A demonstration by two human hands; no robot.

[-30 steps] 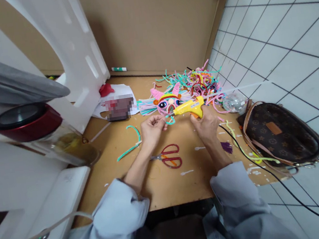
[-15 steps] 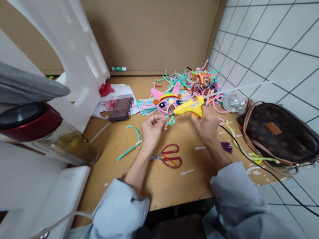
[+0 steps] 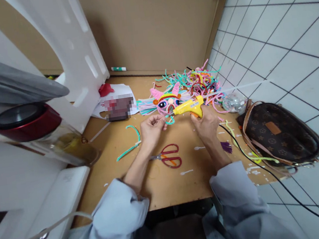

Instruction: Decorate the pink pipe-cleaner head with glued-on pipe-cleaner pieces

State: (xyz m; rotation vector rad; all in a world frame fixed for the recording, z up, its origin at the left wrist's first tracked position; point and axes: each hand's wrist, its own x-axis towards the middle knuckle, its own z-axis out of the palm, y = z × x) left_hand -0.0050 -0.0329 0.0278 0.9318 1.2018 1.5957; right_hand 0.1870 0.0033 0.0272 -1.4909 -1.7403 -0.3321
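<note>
My left hand (image 3: 153, 129) pinches a short, bent turquoise pipe cleaner (image 3: 170, 121) over the table. In my right hand (image 3: 206, 122) is a yellow hot glue gun (image 3: 189, 107), its fingers wrapped round the handle. The gun's nozzle points left and is at the pipe cleaner; whether they touch I cannot tell. Just behind them lies a pink pipe-cleaner animal face (image 3: 165, 102) with big blue eyes, pointed ears and a yellow and red band. Red-handled scissors (image 3: 170, 156) rest on the table between my forearms. Another curved turquoise pipe cleaner (image 3: 134, 142) lies left of my left hand.
A tangled heap of coloured pipe cleaners (image 3: 198, 82) is at the back right. A brown patterned bag (image 3: 282, 130) sits at the right edge, with a black cord (image 3: 256, 173) running past it. A glass bottle with a red lid (image 3: 29, 122) stands left.
</note>
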